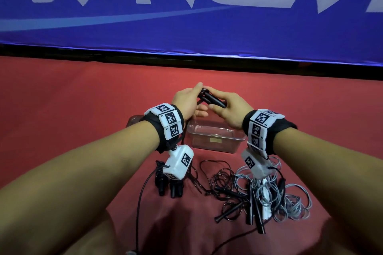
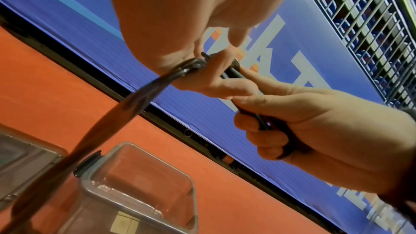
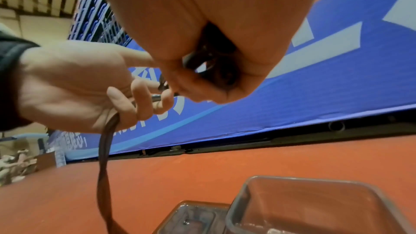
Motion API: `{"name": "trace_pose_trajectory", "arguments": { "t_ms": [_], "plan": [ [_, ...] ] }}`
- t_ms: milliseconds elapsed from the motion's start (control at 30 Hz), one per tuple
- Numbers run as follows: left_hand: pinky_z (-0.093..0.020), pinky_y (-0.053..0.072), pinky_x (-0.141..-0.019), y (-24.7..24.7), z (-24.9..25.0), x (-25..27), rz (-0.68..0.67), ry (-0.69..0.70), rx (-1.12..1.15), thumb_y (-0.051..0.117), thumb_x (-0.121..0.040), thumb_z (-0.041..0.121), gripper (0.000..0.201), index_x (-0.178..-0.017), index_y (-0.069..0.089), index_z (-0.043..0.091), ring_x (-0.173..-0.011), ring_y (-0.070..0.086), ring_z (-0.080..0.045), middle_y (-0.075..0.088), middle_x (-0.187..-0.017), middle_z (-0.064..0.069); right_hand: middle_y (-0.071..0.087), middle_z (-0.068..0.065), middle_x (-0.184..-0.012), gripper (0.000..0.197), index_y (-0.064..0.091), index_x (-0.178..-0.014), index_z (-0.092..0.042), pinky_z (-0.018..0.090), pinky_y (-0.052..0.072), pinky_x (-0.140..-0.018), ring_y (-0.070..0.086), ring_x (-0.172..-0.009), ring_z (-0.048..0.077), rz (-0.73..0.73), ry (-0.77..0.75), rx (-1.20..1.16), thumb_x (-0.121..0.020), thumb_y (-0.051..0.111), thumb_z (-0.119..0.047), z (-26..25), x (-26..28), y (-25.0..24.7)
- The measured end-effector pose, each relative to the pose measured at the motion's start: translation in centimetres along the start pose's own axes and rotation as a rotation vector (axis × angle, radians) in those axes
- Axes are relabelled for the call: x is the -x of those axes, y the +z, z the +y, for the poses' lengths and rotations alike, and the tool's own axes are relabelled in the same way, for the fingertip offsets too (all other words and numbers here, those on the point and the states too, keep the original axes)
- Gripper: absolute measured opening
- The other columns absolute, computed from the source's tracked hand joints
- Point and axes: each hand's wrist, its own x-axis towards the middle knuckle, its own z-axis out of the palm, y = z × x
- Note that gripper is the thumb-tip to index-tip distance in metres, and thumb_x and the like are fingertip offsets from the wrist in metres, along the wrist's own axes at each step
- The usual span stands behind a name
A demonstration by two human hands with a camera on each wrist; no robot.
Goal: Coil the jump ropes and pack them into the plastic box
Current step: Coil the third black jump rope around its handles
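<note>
**Black jump rope held in both hands above the plastic box**

A black jump rope [image 1: 209,99] is held in the air by both hands, above the far side of the clear plastic box [image 1: 215,141]. Its two black handles are grasped together in the right hand [image 1: 230,109], whose fingers are curled round them. The rope end of the handles is pinched by the left hand [image 1: 186,101], with thumb and fingers closed on the cord; from that hand a bundle of dark cord hangs down, blurred, past the box's left side.

The plastic box stands open on the red-covered table [image 1: 72,99], near its middle, and nothing can be made out inside it apart from a small label on its front wall. A clear lid [image 3: 191,218] lies flat just beside the box, on its left.

Toward the near edge of the table, more rope is spread loose: a tangle of black ropes [image 1: 226,190] with slim black handles, and beside it, to the right, a heap of grey rope [image 1: 294,201]. To the left of these, a coiled rope with stubby black handles [image 1: 167,184] lies partly hidden behind the wrist camera.

A blue banner [image 1: 186,16] with large white characters is seen behind the table's far edge.
</note>
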Motion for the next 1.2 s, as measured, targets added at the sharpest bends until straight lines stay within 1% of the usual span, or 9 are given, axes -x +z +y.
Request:
{"name": "trace_pose_trajectory", "arguments": {
  "t_ms": [100, 300, 500, 600, 700, 767, 867, 1000, 1200],
  "plan": [
    [-0.015, 0.029, -0.033, -0.2, -0.3, -0.6, 0.050, 0.022, -0.013, 0.054, -0.103, 0.040, 0.037, -0.113, 0.069, 0.008, -0.038, 0.054, -0.005, 0.065, -0.063, -0.002, 0.062, -0.014, -0.085, 0.059, 0.042, -0.148, -0.046, 0.024, 0.044, -0.071, 0.050, -0.062, 0.000, 0.004, -0.004, 0.036, -0.097, 0.062, -0.022, -0.2, -0.4, 0.3],
    [-0.011, 0.027, -0.032, -0.9, 0.2, -0.2, -0.023, -0.024, 0.181, 0.057, -0.103, 0.028, 0.018, -0.099, 0.067, 0.014, -0.040, 0.052, -0.001, 0.055, -0.065, 0.001, 0.055, -0.018, -0.059, 0.064, 0.033, -0.153, -0.038, 0.014, 0.039, -0.044, 0.044, -0.044, 0.001, -0.048, 0.098, -0.298, -0.100, 0.056, -0.010, -1.2, 0.2, 0.3],
    [-0.010, 0.025, -0.034, -1.4, 0.4, 0.1, -0.173, -0.063, 0.168, 0.064, -0.099, 0.030, 0.016, -0.104, 0.067, 0.016, -0.045, 0.045, -0.001, 0.051, -0.065, 0.003, 0.050, 0.003, -0.069, 0.079, 0.009, -0.153, -0.053, 0.026, 0.036, -0.045, 0.041, -0.059, 0.020, -0.139, 0.222, -0.390, -0.100, 0.058, -0.022, -1.1, 0.2, 0.8],
    [-0.011, 0.024, -0.035, -1.6, 0.6, 0.0, -0.194, -0.032, 0.152, 0.062, -0.100, 0.026, 0.012, -0.106, 0.068, 0.017, -0.045, 0.039, -0.001, 0.046, -0.064, 0.004, 0.050, 0.002, -0.067, 0.065, 0.032, -0.147, -0.048, 0.026, 0.034, -0.046, 0.043, -0.056, 0.020, -0.180, 0.265, -0.446, -0.095, 0.065, -0.030, -1.6, 0.3, 0.7],
    [-0.012, 0.023, -0.036, -1.7, 0.6, 0.0, -0.196, 0.003, 0.134, 0.060, -0.101, 0.024, 0.011, -0.103, 0.069, 0.016, -0.045, 0.037, -0.001, 0.044, -0.064, 0.005, 0.053, 0.005, -0.069, 0.020, 0.058, -0.112, -0.028, 0.022, 0.037, -0.044, 0.045, -0.047, 0.017, -0.272, 0.367, -0.687, -0.099, 0.055, -0.041, -2.7, 0.5, -0.1],
    [-0.012, 0.024, -0.038, -1.9, 0.7, 0.0, -0.205, 0.021, 0.143, 0.059, -0.102, 0.024, 0.015, -0.107, 0.069, 0.015, -0.047, 0.037, -0.001, 0.044, -0.064, 0.006, 0.059, 0.007, -0.072, 0.035, 0.061, -0.103, -0.018, 0.023, 0.045, -0.043, 0.052, -0.048, 0.017, -0.301, 0.455, -0.887, -0.097, 0.050, -0.051, -2.9, 0.6, -0.8],
    [-0.013, 0.028, -0.043, -2.0, 0.8, 0.1, -0.208, 0.052, 0.148, 0.056, -0.104, 0.025, 0.016, -0.109, 0.069, 0.017, -0.050, 0.040, -0.002, 0.045, -0.065, 0.006, 0.057, 0.004, -0.071, 0.038, 0.062, -0.107, -0.020, 0.021, 0.042, -0.041, 0.048, -0.047, 0.012, -0.313, 0.464, -0.998, -0.088, 0.056, -0.052, -2.4, 0.7, -1.5],
    [-0.015, 0.037, -0.045, -1.7, 0.5, 0.2, -0.165, 0.067, 0.125, 0.055, -0.104, 0.027, 0.015, -0.107, 0.067, 0.017, -0.048, 0.048, -0.004, 0.047, -0.065, 0.006, 0.042, -0.003, -0.066, 0.029, 0.053, -0.112, -0.022, 0.015, 0.023, -0.037, 0.027, -0.040, 0.004, -0.323, 0.498, -0.991, -0.104, 0.040, -0.047, -1.9, 0.5, -0.8],
    [-0.019, 0.043, -0.045, -1.4, 0.5, 0.1, -0.079, 0.070, 0.004, 0.057, -0.103, 0.037, 0.025, -0.119, 0.052, 0.019, -0.043, 0.056, -0.008, 0.056, -0.069, -0.001, 0.047, -0.006, -0.064, 0.032, 0.059, -0.132, -0.041, 0.018, 0.025, -0.041, 0.031, -0.046, 0.006, -0.180, 0.361, -0.722, -0.105, 0.041, -0.045, -1.2, 0.2, -0.6]
  ]
}}
